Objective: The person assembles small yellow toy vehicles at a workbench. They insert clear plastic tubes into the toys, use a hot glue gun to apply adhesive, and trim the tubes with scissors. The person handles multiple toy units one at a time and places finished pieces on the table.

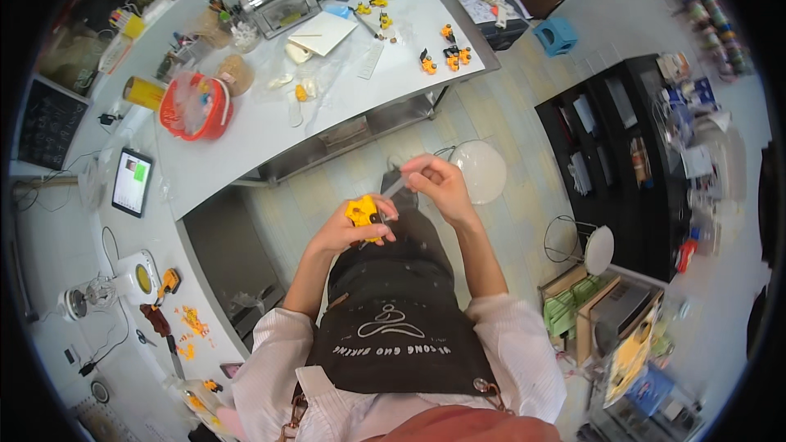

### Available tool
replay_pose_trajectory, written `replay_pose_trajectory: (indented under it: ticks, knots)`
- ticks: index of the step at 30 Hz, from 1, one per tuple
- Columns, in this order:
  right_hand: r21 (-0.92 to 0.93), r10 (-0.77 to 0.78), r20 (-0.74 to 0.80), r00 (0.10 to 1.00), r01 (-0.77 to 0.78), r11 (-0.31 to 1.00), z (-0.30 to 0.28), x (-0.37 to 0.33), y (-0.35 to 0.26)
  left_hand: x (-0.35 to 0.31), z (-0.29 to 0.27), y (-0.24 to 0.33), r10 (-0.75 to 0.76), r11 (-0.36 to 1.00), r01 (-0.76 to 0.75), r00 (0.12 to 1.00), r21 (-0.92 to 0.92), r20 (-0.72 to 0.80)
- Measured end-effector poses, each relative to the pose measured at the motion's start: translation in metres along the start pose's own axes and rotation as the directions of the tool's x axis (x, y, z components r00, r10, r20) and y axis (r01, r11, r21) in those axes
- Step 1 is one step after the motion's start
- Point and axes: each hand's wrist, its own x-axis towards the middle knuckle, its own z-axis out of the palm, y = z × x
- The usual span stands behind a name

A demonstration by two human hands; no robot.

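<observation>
Over my dark apron, my left hand (348, 227) is closed round a small yellow figure (363, 211) with dark parts. My right hand (442, 184) pinches a thin, greyish, translucent strip (396, 187) between thumb and fingers. The strip slants down toward the figure, near the left fingertips; whether the two touch I cannot tell. Small orange-and-black figures (453, 57) stand at the right end of the white table (246, 143). Yellow figures (385, 20) lie farther back on it, and a yellow lump (301, 92) rests near its front edge.
A red basket (219, 119) holds clear plastic bags. Behind it stands a metal roller machine (274, 0). A tablet (132, 182) lies on the left counter, with a knife (173, 355) and orange scraps (195, 321) nearer me. To the right are a round white stool (480, 172) and black shelves (610, 147).
</observation>
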Motion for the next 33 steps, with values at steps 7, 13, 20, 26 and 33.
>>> replay_pose_trajectory:
  ticks: [7,13,20,26,33]
  knots:
    - [-0.262,0.080,0.305,0.949,0.003,0.965,-0.103,0.185,-0.018,0.133,-0.045,0.016,0.183,0.974,-0.219,0.917,-0.064,-0.355]
    - [-0.319,-0.116,0.042,0.992,0.123,0.940,-0.219,0.251,-0.029,0.174,-0.054,-0.032,0.412,0.871,-0.491,0.729,0.002,-0.546]
    - [-0.341,-0.438,-0.546,0.714,0.289,0.895,-0.504,0.382,0.015,0.249,-0.085,-0.185,0.622,0.583,-0.781,0.253,0.223,-0.741]
    - [-0.679,-0.505,-0.287,0.814,0.199,0.707,-0.695,0.503,0.076,0.349,-0.032,-0.286,0.573,0.412,-0.846,-0.048,0.339,-0.818]
    - [-0.989,-0.542,-0.043,0.839,0.039,0.139,-0.770,0.581,0.093,0.428,0.073,-0.271,0.658,0.520,-0.690,-0.053,0.504,-0.751]
